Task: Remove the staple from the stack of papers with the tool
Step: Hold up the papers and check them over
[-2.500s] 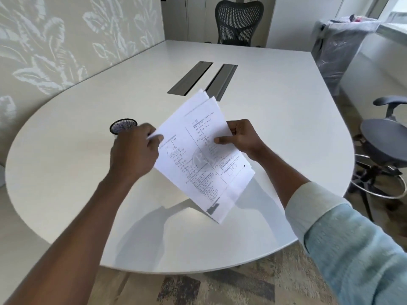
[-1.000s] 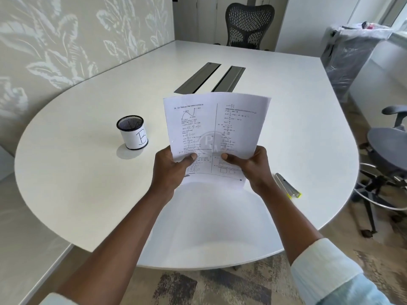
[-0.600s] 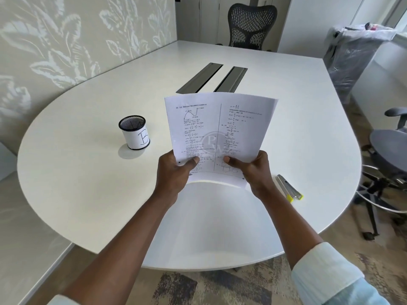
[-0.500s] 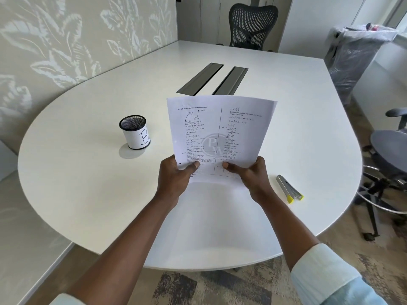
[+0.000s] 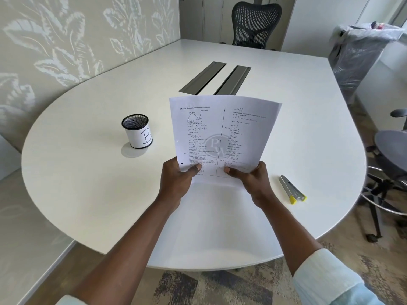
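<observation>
A stack of papers (image 5: 222,128) printed with maths text is held nearly upright above the white table (image 5: 88,183), printed side facing me. My left hand (image 5: 178,181) grips its lower left corner and my right hand (image 5: 253,179) grips its lower right corner, thumbs on the front sheet. The staple is too small to make out. The tool (image 5: 291,189), a silver staple remover with yellow tips, lies flat on the table just right of my right hand, untouched.
A black mesh cup (image 5: 137,130) wrapped in white paper marked "B" stands on the table to the left. Two grey cable slots (image 5: 214,78) sit mid-table. Office chairs stand at the far end (image 5: 256,23) and on the right (image 5: 394,155).
The papers went from tilted and held at the sides to upright, with both hands now at the bottom corners. The cup and the tool came into full view.
</observation>
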